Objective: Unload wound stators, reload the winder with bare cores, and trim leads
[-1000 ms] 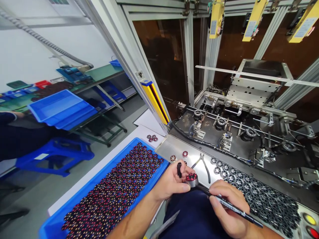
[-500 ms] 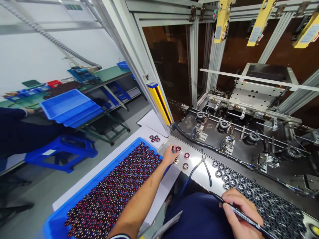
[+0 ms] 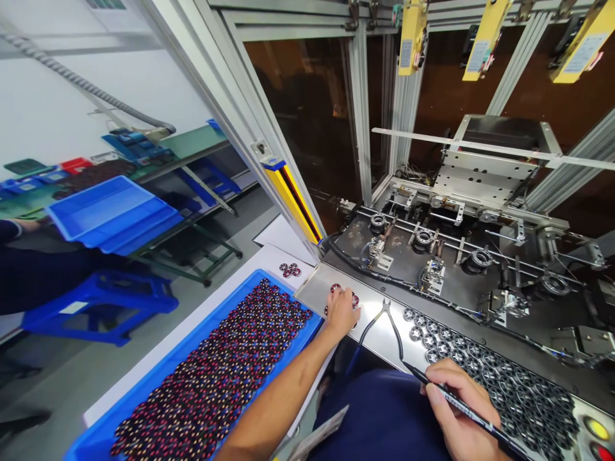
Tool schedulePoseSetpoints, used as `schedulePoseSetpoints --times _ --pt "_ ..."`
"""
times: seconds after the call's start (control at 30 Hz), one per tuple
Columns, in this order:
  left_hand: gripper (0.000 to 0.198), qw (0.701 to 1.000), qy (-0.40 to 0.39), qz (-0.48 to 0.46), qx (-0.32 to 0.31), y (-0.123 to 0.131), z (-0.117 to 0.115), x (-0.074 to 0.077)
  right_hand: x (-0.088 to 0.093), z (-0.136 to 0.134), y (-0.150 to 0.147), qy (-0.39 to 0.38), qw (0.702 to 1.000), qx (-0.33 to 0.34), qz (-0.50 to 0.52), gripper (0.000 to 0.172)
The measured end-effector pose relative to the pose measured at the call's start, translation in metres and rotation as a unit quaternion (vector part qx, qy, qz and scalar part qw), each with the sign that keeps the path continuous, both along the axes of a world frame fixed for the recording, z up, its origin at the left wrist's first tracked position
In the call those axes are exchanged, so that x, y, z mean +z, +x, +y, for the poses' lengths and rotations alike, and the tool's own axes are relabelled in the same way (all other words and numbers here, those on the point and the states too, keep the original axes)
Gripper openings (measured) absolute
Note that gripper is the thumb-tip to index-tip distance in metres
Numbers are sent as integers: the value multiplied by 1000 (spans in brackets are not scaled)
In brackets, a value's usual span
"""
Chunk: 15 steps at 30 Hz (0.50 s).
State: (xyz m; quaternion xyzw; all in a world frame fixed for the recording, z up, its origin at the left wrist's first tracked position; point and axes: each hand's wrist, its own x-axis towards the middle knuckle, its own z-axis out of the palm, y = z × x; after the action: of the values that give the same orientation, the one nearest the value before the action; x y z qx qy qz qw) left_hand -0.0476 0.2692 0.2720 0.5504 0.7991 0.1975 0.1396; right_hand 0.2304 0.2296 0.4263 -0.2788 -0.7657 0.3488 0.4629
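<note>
On the metal ledge, my left hand [image 3: 342, 312] is curled down over a small group of round wound motor stators [image 3: 335, 289] with red and dark coils. Its fingers are bent among them; the fingertips and anything between them are partly hidden. One stator [image 3: 355, 299] shows beside the fingers. My right hand [image 3: 464, 403] grips a black marker pen [image 3: 454, 402] like a writing tool, its tip pointing up and left near the cutting pliers [image 3: 387, 314]. The pliers lie with handles spread on the ledge, between my two hands.
A blue tray [image 3: 314, 325] full of stators stands at left. Several stators [image 3: 289, 270] lie on the white surface behind it. Rows of black round parts [image 3: 480, 365] cover the ledge at right, before machine fixtures [image 3: 423, 238]. Another person's dark sleeve [image 3: 9, 230] shows far left.
My left hand has moved slightly right and now covers more of the stators on the ledge. The right hand holds the pen much as before. The whole view has shifted a little.
</note>
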Motion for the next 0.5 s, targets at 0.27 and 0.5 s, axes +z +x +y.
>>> schedulePoseSetpoints --times 0.27,0.5 --pt "23 999 -1 -22 -38 -13 -2 14 5 1 -6 -10 1000 -20 16 20" --pt "14 997 -33 -55 -43 -9 -9 25 2 1 -4 -23 999 -15 31 21"
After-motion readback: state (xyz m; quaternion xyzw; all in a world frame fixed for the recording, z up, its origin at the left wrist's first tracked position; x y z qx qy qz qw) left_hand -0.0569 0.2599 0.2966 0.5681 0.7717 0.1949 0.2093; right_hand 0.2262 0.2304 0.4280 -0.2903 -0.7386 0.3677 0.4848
